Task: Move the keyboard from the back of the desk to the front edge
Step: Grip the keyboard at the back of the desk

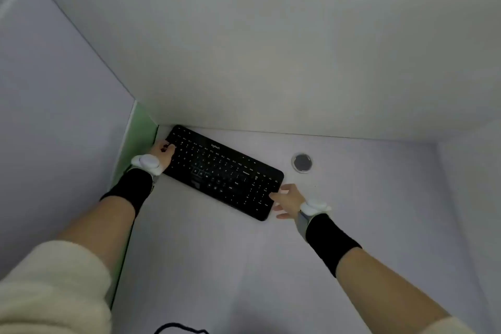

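Note:
A black keyboard [222, 169] lies slanted on the white desk [217, 257], its left end close to the back left corner. My left hand [162, 150] grips the keyboard's left end, thumb on the keys. My right hand [288, 199] holds the right end, fingertips on the near right corner and thumb on the edge. Both wrists wear white bands with black cuffs.
A round grey cable grommet [302, 163] sits in the desk to the right of the keyboard. White partition walls [271, 62] close the back and left, with a green strip [135, 144] at the left edge. A black cable [179, 328] loops at the front edge.

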`<state>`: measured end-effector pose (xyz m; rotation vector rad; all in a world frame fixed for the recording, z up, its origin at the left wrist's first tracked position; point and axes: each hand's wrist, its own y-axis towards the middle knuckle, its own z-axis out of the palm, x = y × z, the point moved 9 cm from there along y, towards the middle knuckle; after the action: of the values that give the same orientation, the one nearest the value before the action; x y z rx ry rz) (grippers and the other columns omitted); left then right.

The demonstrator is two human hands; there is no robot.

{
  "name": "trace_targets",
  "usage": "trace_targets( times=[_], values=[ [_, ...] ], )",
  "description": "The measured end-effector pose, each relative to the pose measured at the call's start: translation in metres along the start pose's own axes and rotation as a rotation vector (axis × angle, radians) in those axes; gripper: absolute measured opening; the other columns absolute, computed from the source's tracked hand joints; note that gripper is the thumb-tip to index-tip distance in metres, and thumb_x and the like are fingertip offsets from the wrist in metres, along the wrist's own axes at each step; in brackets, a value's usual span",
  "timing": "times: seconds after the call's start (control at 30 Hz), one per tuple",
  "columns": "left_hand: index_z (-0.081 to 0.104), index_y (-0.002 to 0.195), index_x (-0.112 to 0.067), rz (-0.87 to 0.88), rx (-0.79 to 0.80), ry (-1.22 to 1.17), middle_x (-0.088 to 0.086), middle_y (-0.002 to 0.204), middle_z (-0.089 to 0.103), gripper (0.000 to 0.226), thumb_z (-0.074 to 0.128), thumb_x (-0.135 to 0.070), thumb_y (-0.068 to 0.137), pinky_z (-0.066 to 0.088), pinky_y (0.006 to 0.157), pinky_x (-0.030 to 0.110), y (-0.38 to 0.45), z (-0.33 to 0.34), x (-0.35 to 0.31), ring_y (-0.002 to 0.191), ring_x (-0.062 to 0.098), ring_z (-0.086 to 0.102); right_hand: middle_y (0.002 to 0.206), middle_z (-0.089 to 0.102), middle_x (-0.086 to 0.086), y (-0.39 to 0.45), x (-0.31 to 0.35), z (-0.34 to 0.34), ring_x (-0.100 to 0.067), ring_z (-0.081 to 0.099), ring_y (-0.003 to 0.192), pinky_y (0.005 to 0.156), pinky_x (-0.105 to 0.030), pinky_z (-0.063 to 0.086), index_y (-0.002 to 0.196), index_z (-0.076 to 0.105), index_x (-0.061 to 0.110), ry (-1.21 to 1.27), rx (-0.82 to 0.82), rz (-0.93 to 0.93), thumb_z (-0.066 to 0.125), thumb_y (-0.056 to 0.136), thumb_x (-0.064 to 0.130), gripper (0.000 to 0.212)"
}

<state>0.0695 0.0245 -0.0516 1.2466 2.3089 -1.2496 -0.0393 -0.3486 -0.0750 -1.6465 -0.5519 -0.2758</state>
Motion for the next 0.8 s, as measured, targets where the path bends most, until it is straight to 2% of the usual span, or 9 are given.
trace_targets(
  times=[0.17,0.23,0.37,0.5,0.57,0.67,0.73,0.8],
  values=[
    [0.035,0.148,-0.010,-0.045,0.029,-0.020,0.015,0.150,0.043,0.063,0.052,-0.035,0.093,0.038,0.103,0.037,0.007,-0.001,-0.002,0.132,0.036,0.047,0.143,0.048,-0.020,0.008,-0.002,0.002,-0.028,0.056,0.102,0.084,-0.044,0.053,0.150,0.023,0.011,-0.024,-0.025,0.032,0.063,0.094,0.016,0.069],
    [0.041,0.143,-0.009,-0.045,0.045,-0.006,0.016,0.144,0.050,0.063,0.054,-0.039,0.089,0.041,0.100,0.038,0.012,-0.002,-0.003,0.126,0.037,0.052,0.143,0.049,-0.020,0.012,-0.001,0.004,-0.029,0.056,0.106,0.084,-0.043,0.053,0.150,0.023,0.011,-0.036,-0.036,0.031,0.064,0.093,0.017,0.071],
    [0.041,0.142,-0.011,-0.048,0.046,0.007,0.016,0.142,0.051,0.066,0.055,-0.043,0.086,0.041,0.105,0.045,0.026,-0.005,0.001,0.124,0.038,0.053,0.144,0.048,-0.017,0.018,-0.001,0.007,-0.034,0.056,0.122,0.088,-0.045,0.054,0.150,0.024,0.010,-0.041,-0.053,0.034,0.066,0.092,0.017,0.072],
    [0.039,0.144,-0.009,-0.040,0.027,-0.025,0.017,0.142,0.050,0.060,0.056,-0.033,0.091,0.040,0.104,0.041,0.019,-0.003,-0.009,0.125,0.038,0.052,0.144,0.044,-0.017,0.024,-0.002,0.008,-0.028,0.050,0.110,0.096,-0.047,0.052,0.148,0.026,0.007,-0.056,-0.077,0.036,0.066,0.091,0.016,0.070],
    [0.039,0.143,-0.007,-0.048,0.015,-0.043,0.018,0.142,0.050,0.060,0.057,-0.030,0.091,0.040,0.102,0.041,0.020,-0.001,-0.009,0.125,0.039,0.052,0.140,0.045,-0.016,0.027,-0.003,0.008,-0.028,0.049,0.108,0.095,-0.047,0.053,0.146,0.028,0.006,-0.061,-0.088,0.038,0.067,0.091,0.016,0.068],
    [0.044,0.140,-0.004,-0.049,0.008,-0.035,0.021,0.141,0.052,0.055,0.057,-0.026,0.091,0.042,0.099,0.039,0.021,0.000,-0.010,0.123,0.039,0.053,0.125,0.049,-0.012,0.030,-0.002,0.008,-0.031,0.056,0.113,0.088,-0.042,0.055,0.142,0.033,0.003,-0.049,-0.086,0.045,0.071,0.088,0.018,0.068],
    [0.041,0.143,-0.003,-0.064,0.017,-0.029,0.020,0.145,0.048,0.056,0.053,-0.026,0.093,0.040,0.101,0.038,0.021,0.001,-0.012,0.127,0.039,0.051,0.127,0.057,-0.016,0.031,0.000,0.008,-0.033,0.061,0.114,0.083,-0.039,0.055,0.140,0.040,0.000,-0.037,-0.075,0.053,0.074,0.085,0.018,0.067],
    [0.037,0.145,0.000,-0.089,0.008,-0.023,0.020,0.149,0.043,0.058,0.051,-0.027,0.095,0.037,0.104,0.038,0.021,0.000,-0.013,0.132,0.039,0.046,0.132,0.059,-0.020,0.033,0.000,0.007,-0.035,0.063,0.116,0.085,-0.039,0.056,0.140,0.043,-0.002,-0.024,-0.057,0.067,0.075,0.085,0.019,0.067]
  ],
)
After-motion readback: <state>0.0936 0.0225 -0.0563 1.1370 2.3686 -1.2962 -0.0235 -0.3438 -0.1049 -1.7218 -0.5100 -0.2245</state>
